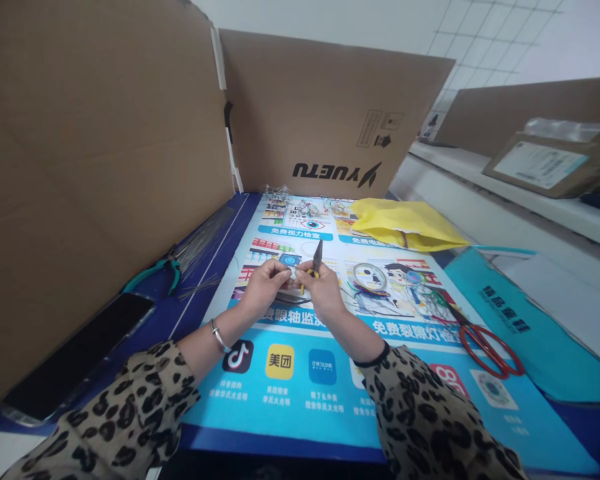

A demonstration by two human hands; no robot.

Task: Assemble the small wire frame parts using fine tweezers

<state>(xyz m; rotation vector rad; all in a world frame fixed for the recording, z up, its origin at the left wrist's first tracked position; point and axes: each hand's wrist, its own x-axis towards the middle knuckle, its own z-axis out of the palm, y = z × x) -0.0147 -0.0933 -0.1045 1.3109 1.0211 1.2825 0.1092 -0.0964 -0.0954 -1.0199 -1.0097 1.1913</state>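
My left hand is closed in a pinch over the printed sheet, its fingertips close to those of my right hand. What it pinches is too small to make out. My right hand grips needle-nose pliers with yellow handles, the dark jaws pointing up and away from me. Its thumb and forefinger also come together near the left fingertips. Just right of the hands lies a coil of thin coloured wire on the sheet. Another tangle of wire is farther right, by the scissors.
Red-handled scissors lie right, beside a turquoise packet. A yellow bag sits behind. At left are teal-handled pliers, loose straight wires and a black phone. Cardboard panels stand behind and left.
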